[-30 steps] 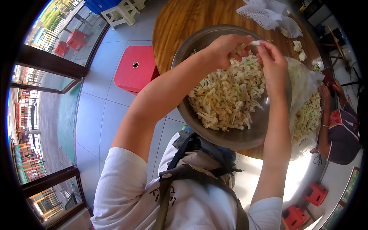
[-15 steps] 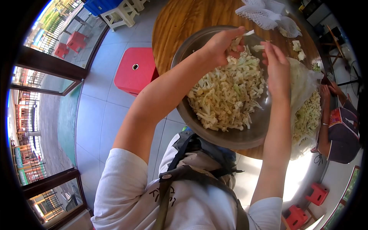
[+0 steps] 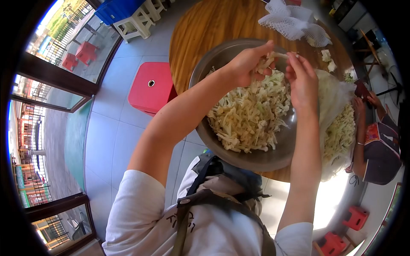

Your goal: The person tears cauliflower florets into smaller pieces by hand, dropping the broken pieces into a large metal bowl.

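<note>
A wide metal bowl (image 3: 273,160) sits at the near edge of the round wooden table, partly filled with cauliflower florets (image 3: 245,121). Above its far side, my left hand (image 3: 252,65) is closed around a pale piece of cauliflower (image 3: 265,64). My right hand (image 3: 302,81) pinches the thin end of a cauliflower stem (image 3: 279,55) that reaches across from the left hand. Both hands are over the bowl and close together. Whether the stem is still joined to the piece in my left hand, I cannot tell.
On the wooden table (image 3: 213,19) lie white foam netting (image 3: 288,19) and loose cauliflower bits (image 3: 329,60). A clear plastic bag (image 3: 329,91) of florets stands right of the bowl. Another person (image 3: 382,149) is at the right edge. A red stool (image 3: 149,87) stands at left.
The fingers of my right hand have moved left to the stem by my left hand. The bowl and table appear slightly lower in view.
</note>
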Demonstrator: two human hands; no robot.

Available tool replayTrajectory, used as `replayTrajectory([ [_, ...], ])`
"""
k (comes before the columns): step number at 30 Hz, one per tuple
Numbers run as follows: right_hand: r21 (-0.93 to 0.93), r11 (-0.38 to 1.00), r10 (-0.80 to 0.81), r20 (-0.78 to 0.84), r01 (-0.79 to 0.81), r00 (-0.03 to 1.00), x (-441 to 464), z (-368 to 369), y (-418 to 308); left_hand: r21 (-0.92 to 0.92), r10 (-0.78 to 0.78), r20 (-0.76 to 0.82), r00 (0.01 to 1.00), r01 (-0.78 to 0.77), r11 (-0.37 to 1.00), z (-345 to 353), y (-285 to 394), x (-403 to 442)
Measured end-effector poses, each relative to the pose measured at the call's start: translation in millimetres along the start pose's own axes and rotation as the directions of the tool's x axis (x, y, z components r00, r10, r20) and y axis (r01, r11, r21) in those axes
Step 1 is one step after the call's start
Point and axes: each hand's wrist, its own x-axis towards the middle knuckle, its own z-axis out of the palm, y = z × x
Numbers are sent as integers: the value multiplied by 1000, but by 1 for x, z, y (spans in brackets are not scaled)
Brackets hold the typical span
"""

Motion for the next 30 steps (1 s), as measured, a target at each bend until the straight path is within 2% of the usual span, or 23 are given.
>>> replayTrajectory([
  [6,263,959,113,-12,-106,994,6,-9,0,-40,14,-5,1000,-14,999,-2,2,-1],
  [9,357,917,165,71,-180,984,8,-13,-1,24,38,-30,999,-37,999,0,2,-1],
  [21,499,808,250,190,-313,949,9,-17,-2,-20,85,-30,996,-86,996,-3,1,3],
  [30,479,816,246,217,-323,945,8,-16,-2,44,139,-7,990,-139,989,-4,0,3],
])
